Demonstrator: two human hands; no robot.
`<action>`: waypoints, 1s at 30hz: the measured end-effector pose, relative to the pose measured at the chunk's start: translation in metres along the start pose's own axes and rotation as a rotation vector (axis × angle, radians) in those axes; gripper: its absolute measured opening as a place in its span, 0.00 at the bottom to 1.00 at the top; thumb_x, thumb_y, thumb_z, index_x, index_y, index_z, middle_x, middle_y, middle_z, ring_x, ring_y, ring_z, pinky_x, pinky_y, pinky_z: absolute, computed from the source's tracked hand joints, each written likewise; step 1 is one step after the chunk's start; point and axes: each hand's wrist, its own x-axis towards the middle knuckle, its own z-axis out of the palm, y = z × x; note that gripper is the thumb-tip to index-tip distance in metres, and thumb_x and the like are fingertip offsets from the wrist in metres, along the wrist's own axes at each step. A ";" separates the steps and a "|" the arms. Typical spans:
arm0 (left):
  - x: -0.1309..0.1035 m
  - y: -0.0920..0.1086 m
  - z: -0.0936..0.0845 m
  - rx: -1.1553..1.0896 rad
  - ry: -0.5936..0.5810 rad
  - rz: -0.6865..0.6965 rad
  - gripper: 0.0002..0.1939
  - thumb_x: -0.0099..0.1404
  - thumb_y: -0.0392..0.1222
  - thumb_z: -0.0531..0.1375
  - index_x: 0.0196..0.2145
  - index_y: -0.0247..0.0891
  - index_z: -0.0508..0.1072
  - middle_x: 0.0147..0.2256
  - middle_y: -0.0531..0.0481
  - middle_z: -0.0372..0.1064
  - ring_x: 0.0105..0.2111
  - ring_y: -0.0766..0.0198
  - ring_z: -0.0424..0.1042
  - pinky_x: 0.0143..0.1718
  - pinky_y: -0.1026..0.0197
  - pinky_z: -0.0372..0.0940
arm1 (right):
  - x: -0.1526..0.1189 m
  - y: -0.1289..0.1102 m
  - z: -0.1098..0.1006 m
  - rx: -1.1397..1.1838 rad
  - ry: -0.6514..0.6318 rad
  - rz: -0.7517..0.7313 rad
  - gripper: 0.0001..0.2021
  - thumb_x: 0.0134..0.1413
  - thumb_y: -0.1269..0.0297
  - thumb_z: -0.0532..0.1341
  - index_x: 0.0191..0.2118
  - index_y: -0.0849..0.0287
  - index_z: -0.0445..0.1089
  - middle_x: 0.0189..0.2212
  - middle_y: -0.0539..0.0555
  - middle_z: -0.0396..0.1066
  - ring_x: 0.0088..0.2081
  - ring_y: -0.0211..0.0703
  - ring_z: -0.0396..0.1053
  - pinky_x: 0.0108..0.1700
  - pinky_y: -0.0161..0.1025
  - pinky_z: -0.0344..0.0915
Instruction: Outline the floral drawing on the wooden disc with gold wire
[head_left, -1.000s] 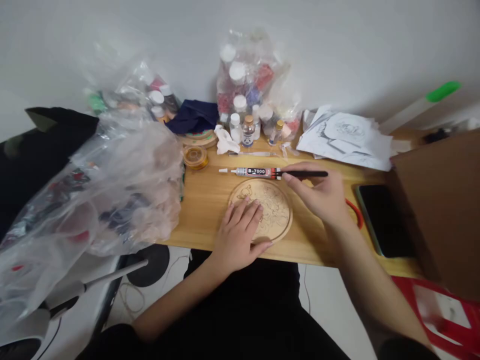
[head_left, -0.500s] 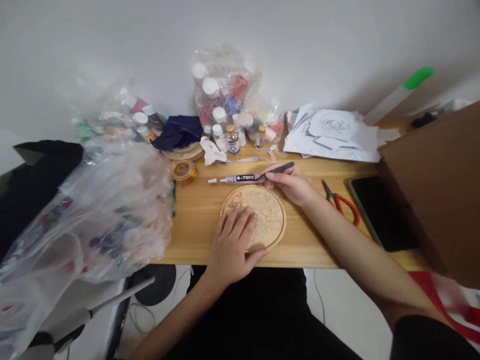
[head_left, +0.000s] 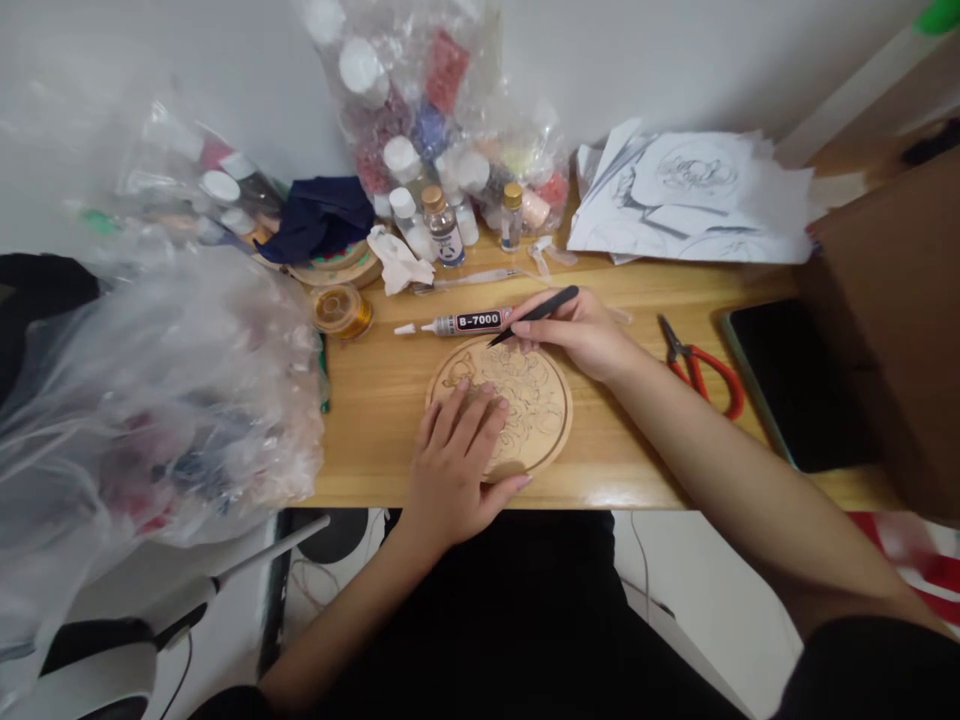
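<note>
A round wooden board with fine line drawings on it lies near the table's front edge. Across its lower left part my left hand rests flat, fingers stretched out. My right hand is closed round black tweezers, whose dark point is over the board's upper edge. Just behind the board lies a glue tube marked B-7000, its right end hidden by my right hand. A small white cap lies off the tube's nozzle.
A spool of golden wire and plastic bags sit left. Small bottles and papers line the back. Red-handled pliers, a phone and a cardboard box are on the right.
The view has tilted down and come closer. The tweezers' point has moved from beside the glue tube toward the board's upper edge. My left hand stays on the board.
</note>
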 end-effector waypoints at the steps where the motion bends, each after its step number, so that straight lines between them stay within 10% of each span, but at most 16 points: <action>1: 0.000 0.000 0.000 0.003 0.001 -0.001 0.31 0.73 0.58 0.49 0.63 0.32 0.61 0.62 0.36 0.64 0.65 0.42 0.56 0.63 0.42 0.53 | 0.000 0.000 0.000 -0.002 -0.001 -0.002 0.08 0.40 0.65 0.73 0.29 0.60 0.79 0.19 0.47 0.73 0.21 0.31 0.66 0.26 0.31 0.63; 30: -0.001 -0.001 0.001 -0.033 -0.028 -0.016 0.34 0.72 0.58 0.51 0.68 0.36 0.55 0.64 0.36 0.61 0.67 0.42 0.55 0.65 0.42 0.50 | 0.001 0.005 -0.003 -0.068 0.002 -0.015 0.08 0.41 0.62 0.72 0.30 0.58 0.77 0.22 0.47 0.75 0.21 0.34 0.68 0.27 0.35 0.67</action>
